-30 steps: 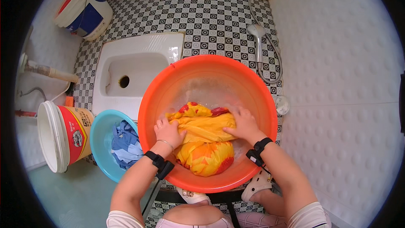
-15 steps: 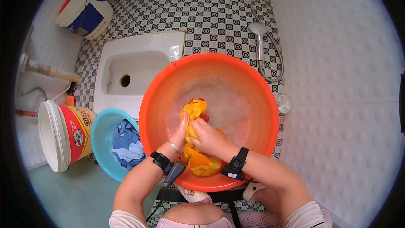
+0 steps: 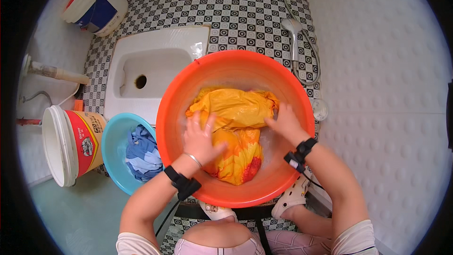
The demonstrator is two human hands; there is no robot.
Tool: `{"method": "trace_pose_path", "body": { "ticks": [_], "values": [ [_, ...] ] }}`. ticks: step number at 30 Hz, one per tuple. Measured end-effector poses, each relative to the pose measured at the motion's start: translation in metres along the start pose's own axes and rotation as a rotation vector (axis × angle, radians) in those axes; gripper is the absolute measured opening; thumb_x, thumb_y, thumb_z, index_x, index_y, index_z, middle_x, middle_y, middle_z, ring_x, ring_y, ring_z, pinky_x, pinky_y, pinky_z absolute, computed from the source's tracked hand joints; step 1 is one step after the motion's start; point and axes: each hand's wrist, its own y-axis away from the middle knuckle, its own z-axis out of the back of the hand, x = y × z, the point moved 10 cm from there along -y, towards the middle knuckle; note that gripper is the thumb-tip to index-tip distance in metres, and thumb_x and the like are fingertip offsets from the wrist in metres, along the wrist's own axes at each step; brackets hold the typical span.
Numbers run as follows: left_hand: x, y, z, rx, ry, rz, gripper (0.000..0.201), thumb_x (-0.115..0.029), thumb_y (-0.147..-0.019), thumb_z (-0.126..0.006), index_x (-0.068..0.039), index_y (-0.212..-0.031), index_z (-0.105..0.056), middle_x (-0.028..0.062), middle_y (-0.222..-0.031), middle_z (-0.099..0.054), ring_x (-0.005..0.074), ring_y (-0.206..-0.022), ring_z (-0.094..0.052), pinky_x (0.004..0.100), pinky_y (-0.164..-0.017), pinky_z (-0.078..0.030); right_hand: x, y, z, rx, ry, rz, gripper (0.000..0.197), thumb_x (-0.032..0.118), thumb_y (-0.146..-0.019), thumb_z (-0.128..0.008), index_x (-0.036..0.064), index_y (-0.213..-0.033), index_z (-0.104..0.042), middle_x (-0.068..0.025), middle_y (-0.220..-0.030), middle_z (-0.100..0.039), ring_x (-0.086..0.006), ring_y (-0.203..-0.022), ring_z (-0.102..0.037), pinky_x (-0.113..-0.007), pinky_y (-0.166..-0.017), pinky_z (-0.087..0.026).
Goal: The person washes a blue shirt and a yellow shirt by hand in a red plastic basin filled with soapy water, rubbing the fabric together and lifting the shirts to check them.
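Cloth (image 3: pixel 234 133), upper fold lying left-right

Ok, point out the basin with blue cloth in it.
The smaller light-blue basin, at the left: blue cloth lies inside. The larger orange basin holds yellow-and-red cloth instead.

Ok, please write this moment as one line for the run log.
left hand: spread over yellow-red cloth | right hand: at cloth's right edge | cloth: in orange basin | blue fabric: in turquoise basin
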Motion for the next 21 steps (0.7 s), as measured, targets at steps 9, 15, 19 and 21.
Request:
{"method": "trace_pose_path", "body": {
  "ticks": [9,15,19,21],
  "values": [
    [0.008,0.030,-0.106,0.620,-0.587,-0.183,0.085,-0.052,-0.076,-0.067,-0.036,-0.148,-0.025,0.0111,-0.158,-0.008,0.0440,-0.142,-0.006,0.0635,-0.108,-0.014,0.010,0.084,-0.154,0.453,-0.448,0.026,0.049,0.027,-0.075,-0.070,-0.0007,-0.113,-0.057,-0.0271,-0.107,-0.062,-0.0405,-0.103,-0.059,-0.043,-0.088,-0.048],
    [0.042,-0.006,-0.057,0.152,-0.289,-0.052,0.083,-0.046,-0.074,-0.072,-0.021,-0.143,-0.033,0.0179,-0.148,-0.026,0.0430,-0.135,-0.024,0.0529,-0.107,-0.025,0.008,0.053,-0.058,0.161,-0.097,-0.209,0.058,0.036,-0.075,-0.071,0.0042,-0.119,-0.052,-0.0242,-0.117,-0.057,-0.0393,-0.113,-0.053,-0.047,-0.093,-0.044],
    [0.074,0.015,-0.063,0.000,0.136,0.493,0.097,-0.058,-0.075,-0.067,-0.018,-0.149,-0.020,0.0332,-0.147,-0.010,0.0452,-0.138,-0.013,0.0511,-0.111,-0.019,-0.035,0.078,-0.116,-0.190,-0.473,-0.474,0.073,0.038,-0.074,-0.072,0.0068,-0.133,-0.041,-0.0266,-0.126,-0.044,-0.0413,-0.122,-0.040,-0.047,-0.099,-0.037],
    [0.076,0.013,-0.107,0.189,0.491,0.478,0.106,-0.070,-0.074,-0.061,-0.020,-0.152,-0.009,0.0355,-0.149,0.001,0.0482,-0.140,-0.002,0.0506,-0.113,-0.014,-0.004,0.078,-0.151,-0.048,-0.730,-0.345,0.076,0.034,-0.074,-0.072,0.0086,-0.136,-0.036,-0.0281,-0.122,-0.044,-0.0396,-0.118,-0.040,-0.045,-0.100,-0.035]
  ]
}}
